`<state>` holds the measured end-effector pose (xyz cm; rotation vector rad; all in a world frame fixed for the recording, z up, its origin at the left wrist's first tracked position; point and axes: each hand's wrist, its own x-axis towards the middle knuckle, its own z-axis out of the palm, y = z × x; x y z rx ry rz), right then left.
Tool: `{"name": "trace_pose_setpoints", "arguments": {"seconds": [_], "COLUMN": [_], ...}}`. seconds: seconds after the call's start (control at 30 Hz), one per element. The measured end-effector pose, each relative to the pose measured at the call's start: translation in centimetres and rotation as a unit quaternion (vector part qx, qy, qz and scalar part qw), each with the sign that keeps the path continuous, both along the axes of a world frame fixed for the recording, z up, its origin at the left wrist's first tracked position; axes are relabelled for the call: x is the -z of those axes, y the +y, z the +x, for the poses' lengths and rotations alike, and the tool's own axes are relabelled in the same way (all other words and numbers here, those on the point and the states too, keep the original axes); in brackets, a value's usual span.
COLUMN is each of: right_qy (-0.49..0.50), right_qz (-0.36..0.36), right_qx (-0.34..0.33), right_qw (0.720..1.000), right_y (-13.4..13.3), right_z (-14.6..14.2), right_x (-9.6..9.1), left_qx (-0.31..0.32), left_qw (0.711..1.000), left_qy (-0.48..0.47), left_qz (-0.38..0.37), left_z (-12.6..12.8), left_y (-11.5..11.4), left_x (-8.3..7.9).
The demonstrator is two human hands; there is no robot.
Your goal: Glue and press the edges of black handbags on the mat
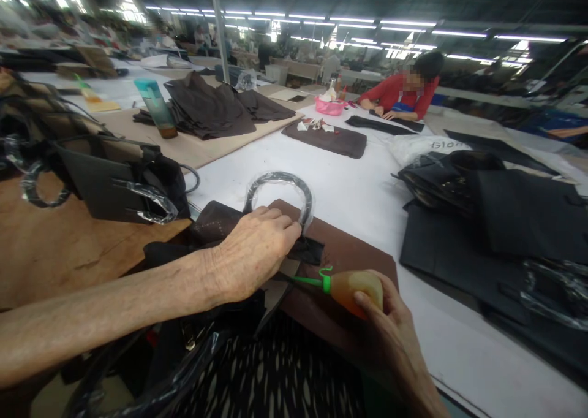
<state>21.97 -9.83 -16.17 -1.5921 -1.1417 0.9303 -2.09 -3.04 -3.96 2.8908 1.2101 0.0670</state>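
My left hand (255,246) presses down on a dark bag piece (215,225) with its fingers curled over the base of a plastic-wrapped black handle loop (280,188). My right hand (390,338) grips a yellow glue squeeze bottle (356,288). The bottle's green nozzle (305,280) points left, under my left hand's fingers. A brown board (353,252) lies under the work on the white table (358,185).
Finished dark bags (114,179) stand at the left on a wooden surface. Stacks of black panels (500,222) lie at the right. Farther off are a brown mat with small parts (326,137), a pink bowl (329,106), dark fabric (211,108), and a person in red (404,93).
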Motion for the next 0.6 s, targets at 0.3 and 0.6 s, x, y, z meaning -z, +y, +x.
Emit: {"name": "trace_pose_setpoints", "arguments": {"seconds": [0.3, 0.6], "right_qy": [-0.029, -0.072], "right_qz": [-0.008, -0.013], "right_qx": [-0.029, -0.014], "right_qw": [0.999, 0.997], "right_y": [-0.9, -1.1], "right_z": [-0.7, -0.5], "right_x": [-1.3, -0.1], "left_qx": [0.018, 0.020], "left_qw": [1.000, 1.000], "left_qy": [0.011, 0.007], "left_qz": [0.011, 0.008], "left_z": [-0.1, 0.1], "left_y": [-0.1, -0.2], "left_x": [0.4, 0.5]}}
